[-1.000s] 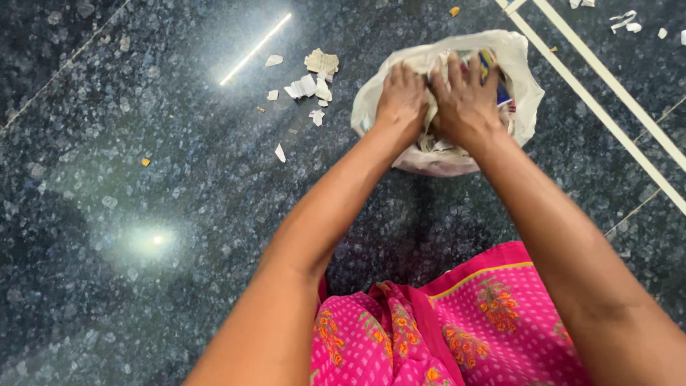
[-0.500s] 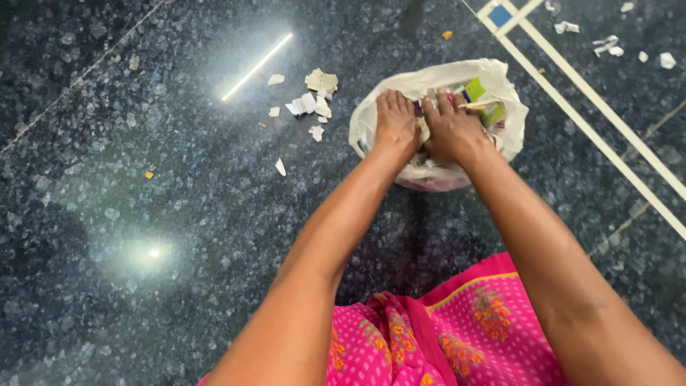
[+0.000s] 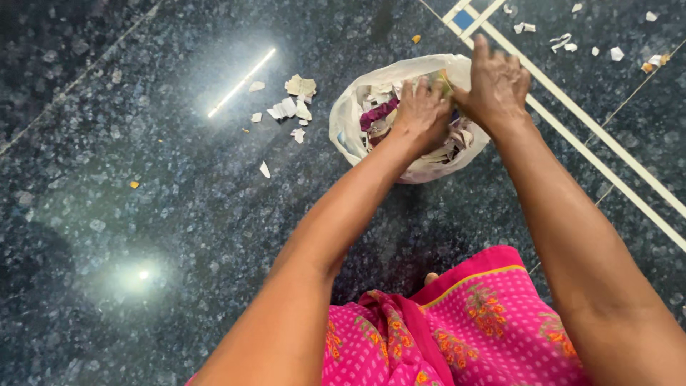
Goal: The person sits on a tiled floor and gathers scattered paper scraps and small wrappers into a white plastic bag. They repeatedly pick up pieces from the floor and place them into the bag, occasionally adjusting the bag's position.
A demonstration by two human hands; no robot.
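Observation:
A white plastic bag (image 3: 341, 125) stands open on the dark speckled floor, filled with torn paper and coloured scraps (image 3: 376, 114). My left hand (image 3: 421, 111) lies inside the bag on top of the scraps, fingers curled into them. At the bag's right rim my right hand (image 3: 498, 86) has its fingers bent over the edge, hiding that part of the rim, and one finger points up. Both arms reach forward from the bottom of the view.
Loose white paper bits (image 3: 289, 107) lie on the floor left of the bag, with more scraps (image 3: 564, 41) at the upper right. White floor lines (image 3: 607, 150) run diagonally right of the bag. A pink patterned garment (image 3: 464, 322) covers my lap.
My right hand came out of the scraps and moved right to the bag's rim. My left hand shifted right over the scraps. More scraps show at the bag's left side.

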